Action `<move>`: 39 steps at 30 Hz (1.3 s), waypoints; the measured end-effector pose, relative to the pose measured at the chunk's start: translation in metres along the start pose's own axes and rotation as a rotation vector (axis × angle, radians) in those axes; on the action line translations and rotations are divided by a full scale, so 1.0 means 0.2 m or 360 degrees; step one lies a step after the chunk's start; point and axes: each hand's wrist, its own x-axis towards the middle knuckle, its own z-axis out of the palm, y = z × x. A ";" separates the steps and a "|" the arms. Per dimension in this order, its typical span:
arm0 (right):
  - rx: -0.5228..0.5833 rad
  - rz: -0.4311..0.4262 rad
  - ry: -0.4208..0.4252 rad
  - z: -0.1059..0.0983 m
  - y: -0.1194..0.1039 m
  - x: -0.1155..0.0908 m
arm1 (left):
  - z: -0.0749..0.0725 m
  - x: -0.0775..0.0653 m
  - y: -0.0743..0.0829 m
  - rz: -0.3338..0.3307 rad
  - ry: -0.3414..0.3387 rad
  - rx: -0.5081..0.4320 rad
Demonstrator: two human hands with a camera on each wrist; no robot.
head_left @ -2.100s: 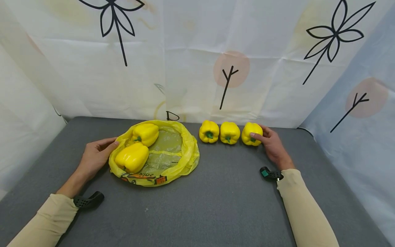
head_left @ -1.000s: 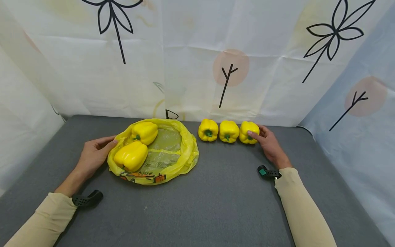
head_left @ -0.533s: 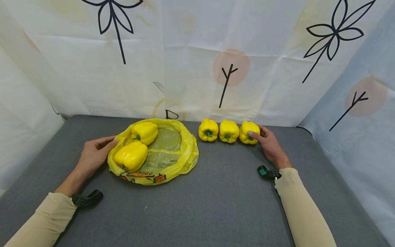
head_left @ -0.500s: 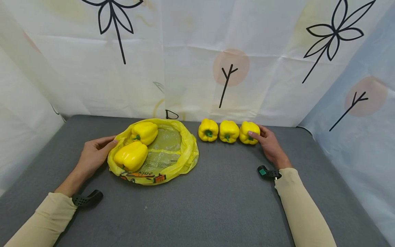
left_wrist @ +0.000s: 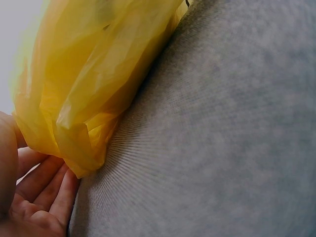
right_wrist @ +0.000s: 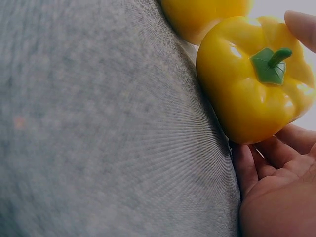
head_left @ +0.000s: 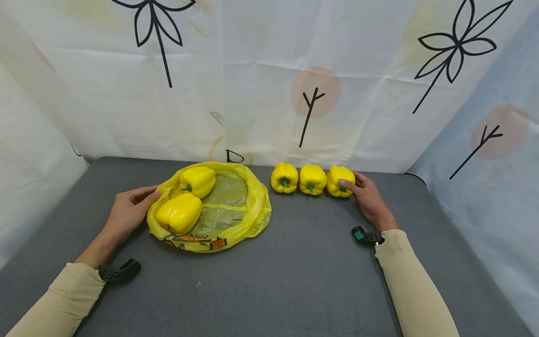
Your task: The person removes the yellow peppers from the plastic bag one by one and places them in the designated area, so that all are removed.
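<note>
A yellow plastic bag [head_left: 258,206] lies on the table with its mouth rolled wide. Inside, against its left side, are two yellow bell peppers, one at the back [head_left: 200,181] and one in front [head_left: 180,214]. My left hand [head_left: 128,215] pinches the bag's left edge; the left wrist view shows thumb and fingers around the folded plastic [left_wrist: 81,143]. To the right, three more yellow bell peppers stand in a row: a left one [head_left: 278,178], a middle one [head_left: 313,175] and a right one [head_left: 336,175]. My right hand [head_left: 371,200] grips the right pepper, thumb near its green stem.
The grey table [head_left: 269,290] stretches in front of the bag and the row. A white printed cloth [head_left: 261,107] hangs right behind them, with more cloth at both sides. Black bands with camera mounts sit on both wrists.
Since two seconds ago my right hand has shifted the right pepper slightly left, close against the middle one. During the last half second nothing visibly moves; the left hand keeps its place on the bag.
</note>
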 end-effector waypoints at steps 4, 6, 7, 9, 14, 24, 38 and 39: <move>0.0007 -0.0005 -0.0009 0.00 0.00 0.00 | 0.00 0.00 0.00 0.0002 -0.0003 -0.0006; 0.0006 -0.0003 -0.0009 0.00 0.00 0.00 | 0.00 0.00 0.00 0.0000 -0.0003 -0.0008; 0.0005 -0.0002 -0.0008 0.00 0.00 0.00 | 0.00 0.00 0.00 -0.0001 -0.0003 -0.0009; 0.0014 0.0000 -0.0006 0.00 0.00 0.00 | 0.00 0.00 0.00 -0.0002 -0.0003 -0.0011; 0.0015 -0.0001 -0.0005 0.00 0.00 0.00 | 0.00 0.00 -0.01 -0.0007 -0.0004 -0.0008; 0.0007 0.0012 0.0003 0.00 -0.01 0.00 | 0.00 0.00 0.00 -0.0004 0.0002 -0.0008; -0.0025 0.0005 0.0012 0.00 0.00 0.00 | 0.00 0.00 0.00 0.0001 -0.0005 -0.0001; -0.0030 0.0007 0.0010 0.00 0.00 0.00 | 0.00 0.00 0.00 0.0003 -0.0003 0.0000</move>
